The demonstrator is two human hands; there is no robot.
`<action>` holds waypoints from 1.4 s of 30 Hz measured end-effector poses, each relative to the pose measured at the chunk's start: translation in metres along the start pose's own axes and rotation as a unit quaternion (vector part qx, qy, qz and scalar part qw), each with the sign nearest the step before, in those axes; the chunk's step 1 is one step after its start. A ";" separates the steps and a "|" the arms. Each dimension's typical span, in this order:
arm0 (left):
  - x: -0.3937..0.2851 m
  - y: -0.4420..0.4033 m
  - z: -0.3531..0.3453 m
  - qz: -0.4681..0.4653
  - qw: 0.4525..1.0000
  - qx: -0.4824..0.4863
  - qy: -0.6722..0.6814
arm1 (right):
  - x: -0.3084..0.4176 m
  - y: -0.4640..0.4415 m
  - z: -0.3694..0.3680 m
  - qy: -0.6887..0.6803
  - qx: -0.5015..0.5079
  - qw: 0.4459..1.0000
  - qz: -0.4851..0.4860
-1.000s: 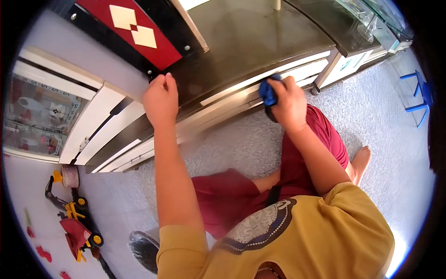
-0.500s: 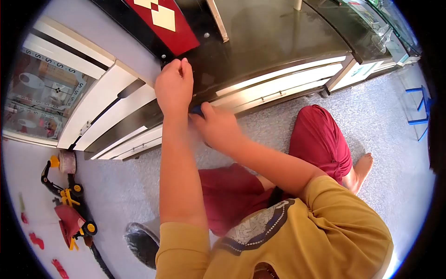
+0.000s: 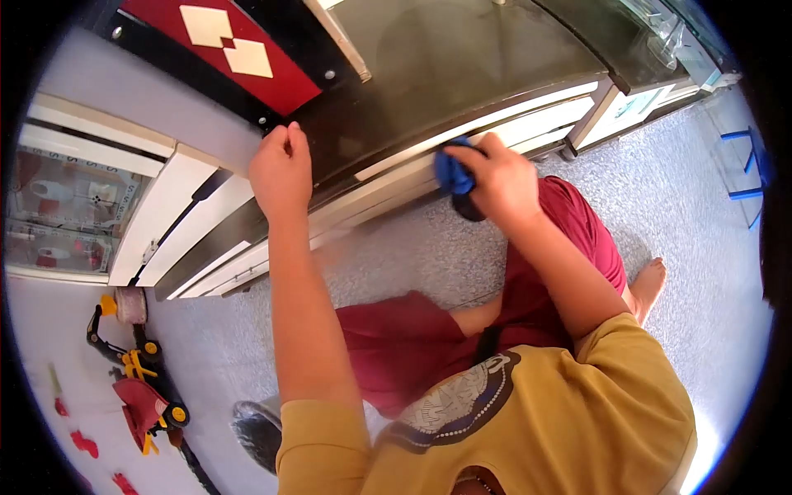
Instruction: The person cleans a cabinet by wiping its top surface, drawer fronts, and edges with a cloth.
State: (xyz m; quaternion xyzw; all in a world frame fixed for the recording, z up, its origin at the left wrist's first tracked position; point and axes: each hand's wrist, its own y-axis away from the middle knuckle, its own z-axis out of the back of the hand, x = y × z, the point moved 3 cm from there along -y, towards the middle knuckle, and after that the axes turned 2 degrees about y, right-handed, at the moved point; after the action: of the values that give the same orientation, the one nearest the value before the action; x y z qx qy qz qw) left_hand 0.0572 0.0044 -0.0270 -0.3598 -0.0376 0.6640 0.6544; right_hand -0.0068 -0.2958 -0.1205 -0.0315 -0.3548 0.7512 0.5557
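Head view: R hand (image 3: 505,183) grips a blue cloth (image 3: 452,172) by the white drawer front (image 3: 554,118) – bunched up, prob. b/c loose cloth flops – while L hand (image 3: 282,175) curls its fingers near the red panel (image 3: 289,87), can't tell if around anything.

The right grip (image 3: 505,181) clasps a crumpled blue cloth (image 3: 452,172) before the pale drawers (image 3: 544,122), with the dark bench (image 3: 462,74) beyond it. The left grip (image 3: 282,172) is curled into a fist near a red panel's (image 3: 289,87) lower end; a toy vehicle (image 3: 139,403) sits below and left of that grip.
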 end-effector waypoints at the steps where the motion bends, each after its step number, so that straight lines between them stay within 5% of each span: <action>1: 0.003 -0.001 -0.002 -0.021 1.000 -0.001 0.002 | -0.016 0.001 0.009 0.019 -0.020 1.000 -0.016; 10: 0.001 0.000 -0.002 -0.003 1.000 0.008 0.003 | -0.126 0.014 0.050 0.086 -0.088 0.973 -0.193; 13: 0.004 -0.001 -0.003 -0.010 1.000 0.000 0.005 | -0.163 0.027 0.050 0.024 -0.212 0.933 -0.291; 16: 0.005 0.000 -0.004 -0.002 1.000 -0.001 0.002 | -0.157 0.039 0.039 -0.097 -0.148 0.888 -0.425; 19: 0.002 0.000 -0.003 0.004 1.000 0.006 0.000 | -0.129 0.043 -0.014 -0.095 -0.141 0.902 -0.398; 26: 0.000 0.001 -0.002 0.004 1.000 0.008 -0.003 | -0.046 0.044 -0.078 -0.338 -0.088 0.847 -0.401; 36: 0.001 -0.002 -0.002 -0.001 1.000 0.008 -0.016 | 0.030 0.054 -0.081 -0.294 0.014 0.900 -0.322; 37: 0.002 -0.003 -0.002 -0.005 1.000 0.008 -0.017 | 0.049 0.049 -0.075 -0.349 0.119 0.863 -0.346; 42: 0.005 -0.001 -0.003 -0.005 1.000 0.019 0.018 | 0.039 0.049 -0.112 -0.561 0.077 0.709 -0.421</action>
State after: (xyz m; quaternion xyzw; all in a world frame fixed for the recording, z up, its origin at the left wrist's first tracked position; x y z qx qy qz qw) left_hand 0.0600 0.0080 -0.0307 -0.3589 -0.0145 0.6545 0.6653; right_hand -0.0118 -0.2132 -0.2186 0.5908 -0.5185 0.3439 0.5136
